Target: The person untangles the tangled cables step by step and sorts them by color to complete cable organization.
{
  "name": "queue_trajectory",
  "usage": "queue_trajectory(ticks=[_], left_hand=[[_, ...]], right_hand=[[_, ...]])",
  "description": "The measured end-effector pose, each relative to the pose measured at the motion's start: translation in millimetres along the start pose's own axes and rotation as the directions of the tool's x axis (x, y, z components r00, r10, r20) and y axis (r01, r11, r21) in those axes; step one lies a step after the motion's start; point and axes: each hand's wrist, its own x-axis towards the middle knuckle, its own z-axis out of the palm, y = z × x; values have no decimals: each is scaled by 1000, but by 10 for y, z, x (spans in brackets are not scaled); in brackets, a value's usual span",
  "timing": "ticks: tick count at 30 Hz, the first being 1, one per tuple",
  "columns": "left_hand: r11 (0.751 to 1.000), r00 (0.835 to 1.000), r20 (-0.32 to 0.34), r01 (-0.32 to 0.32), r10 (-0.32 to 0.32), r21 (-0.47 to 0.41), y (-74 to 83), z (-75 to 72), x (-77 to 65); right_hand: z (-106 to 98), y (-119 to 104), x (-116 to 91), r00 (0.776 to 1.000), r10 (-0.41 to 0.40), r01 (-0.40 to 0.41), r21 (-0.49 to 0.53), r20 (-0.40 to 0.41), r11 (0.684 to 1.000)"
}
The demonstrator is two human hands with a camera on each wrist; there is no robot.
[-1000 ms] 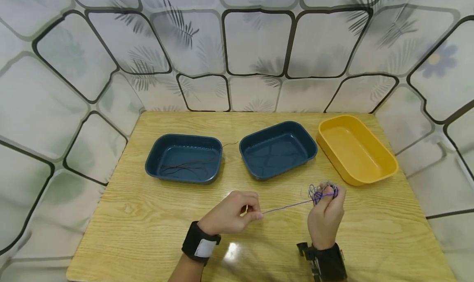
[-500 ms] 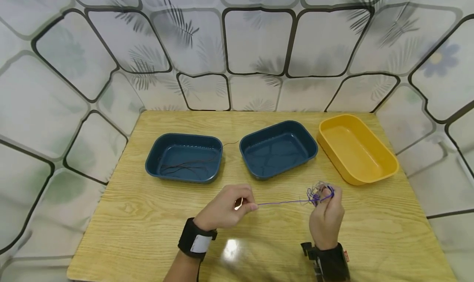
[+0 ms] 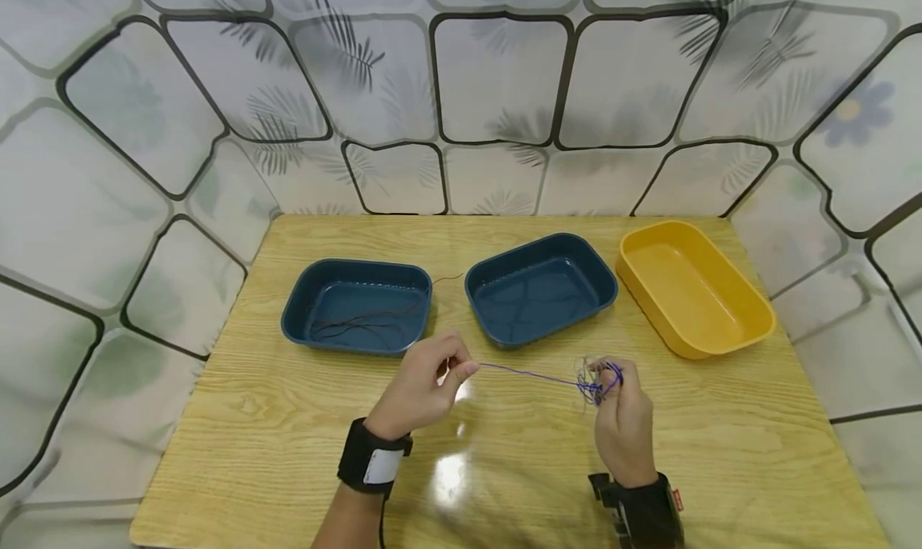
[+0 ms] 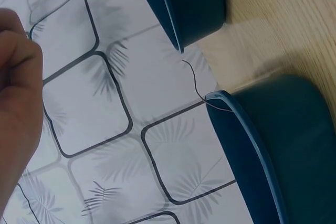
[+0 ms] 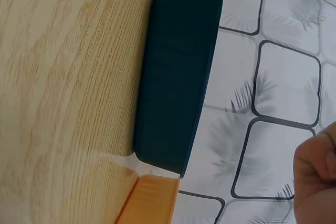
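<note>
In the head view, my left hand [image 3: 421, 385] pinches the end of a thin purple string [image 3: 529, 373] between thumb and forefinger. The string runs fairly straight across to a tangled bundle of purple and grey strings [image 3: 591, 385]. My right hand [image 3: 625, 425] grips that bundle between thumb and curled fingers, above the table. Only part of the left hand [image 4: 18, 93] shows in the left wrist view, and a piece of the right hand [image 5: 317, 174] in the right wrist view; the string is out of sight in both.
A dark blue tray [image 3: 291, 325] at the left holds several dark strings, one trailing over its right rim. Another dark blue tray [image 3: 507, 342] stands in the middle. A yellow tray [image 3: 648, 313] sits at the right. All are on a wooden table [image 3: 238, 453] before a patterned curtain.
My left hand has moved up and to the left, still pinching the purple string. The right hand has shifted slightly left with the bundle. The trays have not moved.
</note>
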Motion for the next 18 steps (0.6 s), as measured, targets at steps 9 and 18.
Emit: queue_trajectory(ticks=[9,18], left_hand=[[992,982,-186,-16,39,124,16,16,47],[978,958,-274,-21,78,206,44,61,74]], right_hand=[[-11,-30,-10,981,-11,-2,68,192,998],[10,-48,-20,976,-65,35,146,206,989]])
